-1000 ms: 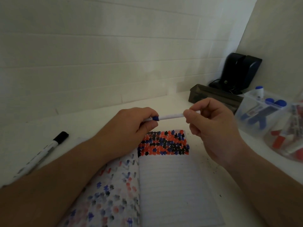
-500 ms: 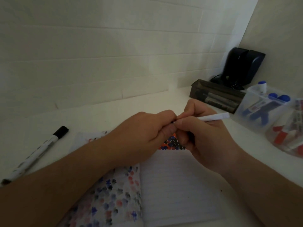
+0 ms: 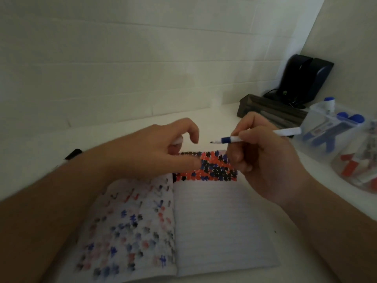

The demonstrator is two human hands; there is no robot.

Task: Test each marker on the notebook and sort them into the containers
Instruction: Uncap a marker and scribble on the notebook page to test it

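Observation:
An open lined notebook (image 3: 214, 221) lies on the white table; red, blue and black test marks fill the top of its right page, and fainter marks cover its left page. Above those marks my right hand (image 3: 265, 160) grips a white marker with a blue collar (image 3: 230, 139), uncapped, with its dark tip pointing left. To the left of the tip, my left hand (image 3: 155, 152) has its fingers curled, and a pale piece that looks like the marker's cap (image 3: 176, 141) shows in its grip. The two hands are apart.
A black-capped marker (image 3: 72, 155) lies on the table at the left, mostly hidden by my left arm. At the right stand a clear container of blue markers (image 3: 318, 119), a clear container of red markers (image 3: 346, 170), a dark tray (image 3: 246, 107) and a black device (image 3: 306, 78).
The hands were together on the marker half a second ago. They have since pulled apart, the cap has come off in my left hand, and the marker's tip is bare.

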